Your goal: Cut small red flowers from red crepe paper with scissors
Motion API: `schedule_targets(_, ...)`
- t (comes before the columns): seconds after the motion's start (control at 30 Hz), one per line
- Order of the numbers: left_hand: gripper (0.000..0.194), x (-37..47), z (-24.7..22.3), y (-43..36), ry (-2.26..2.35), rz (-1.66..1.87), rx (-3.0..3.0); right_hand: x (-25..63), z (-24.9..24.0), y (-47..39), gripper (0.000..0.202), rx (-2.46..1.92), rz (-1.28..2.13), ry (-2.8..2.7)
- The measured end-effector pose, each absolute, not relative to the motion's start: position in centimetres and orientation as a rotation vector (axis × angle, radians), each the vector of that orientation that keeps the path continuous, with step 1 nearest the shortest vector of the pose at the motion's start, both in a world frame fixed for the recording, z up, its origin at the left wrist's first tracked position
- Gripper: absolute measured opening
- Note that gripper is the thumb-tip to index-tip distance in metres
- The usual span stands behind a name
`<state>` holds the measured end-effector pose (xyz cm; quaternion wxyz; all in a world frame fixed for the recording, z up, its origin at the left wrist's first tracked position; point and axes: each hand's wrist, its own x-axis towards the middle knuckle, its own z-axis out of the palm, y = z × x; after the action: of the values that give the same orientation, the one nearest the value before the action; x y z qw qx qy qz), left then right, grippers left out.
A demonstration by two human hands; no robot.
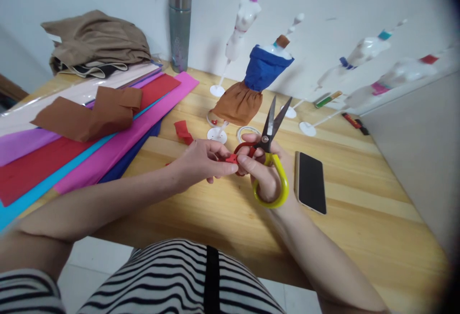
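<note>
Between both hands is a small red piece (232,159), pinched by the fingertips of my left hand (206,161). My right hand (264,173) has its thumb through the yellow loop of the scissors (281,182), fingers at the red loop, and its thumb tip touches the red piece. The scissor blades stand apart and point up and away. Just beyond the hands, a small mannequin wears a blue top (266,67) and a gathered brown skirt (240,103). A red scrap (183,132) lies near my left hand, and a roll of white tape (247,134) lies behind my right hand.
Coloured sheets (118,149) and a brown piece (81,117) cover the table's left. Behind them are folded brown cloth (102,41) and a flask (179,22). A phone (311,182) lies on the right. Other mannequins (247,15) stand at the back, near a green cutter (327,99).
</note>
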<state>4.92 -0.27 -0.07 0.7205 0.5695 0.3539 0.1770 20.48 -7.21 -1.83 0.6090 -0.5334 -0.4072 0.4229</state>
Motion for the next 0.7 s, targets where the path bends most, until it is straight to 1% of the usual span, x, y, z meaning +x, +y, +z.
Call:
schedule_targets(0.1, 0.019, 5.0, -0.3, -0.6, 0.816, 0.461, 1.200, 20.6, -2.1, -7.3, 0.033, -1.203, 0.991, -0.947)
schedule_targets(0.2, 0.017, 4.8, 0.0, -0.4, 0.815, 0.459, 1.176, 20.9, -2.4, -7.3, 0.031, -1.157, 0.996, -0.962)
schedule_targets(0.3, 0.018, 4.7, 0.4, -0.2, 0.821, 0.426, 1.174, 21.0, -2.3, -7.4, 0.030, -1.140, 0.988, -0.982)
schedule_targets(0.43, 0.016, 4.8, 0.8, 0.0, 0.842, 0.351, 1.209, 20.6, -1.5, -7.5, 0.032, -1.229, 0.979, -1.049)
schedule_targets(0.6, 0.013, 4.5, 1.0, 0.3, 0.787, 0.274, 1.283, 20.3, -1.2, -7.6, 0.031, -1.285, 0.974, -1.058)
schedule_targets(0.7, 0.015, 4.2, 1.2, 0.4, 0.789, 0.253, 1.329, 20.5, -1.4, -7.6, 0.030, -1.291, 0.920, -1.023)
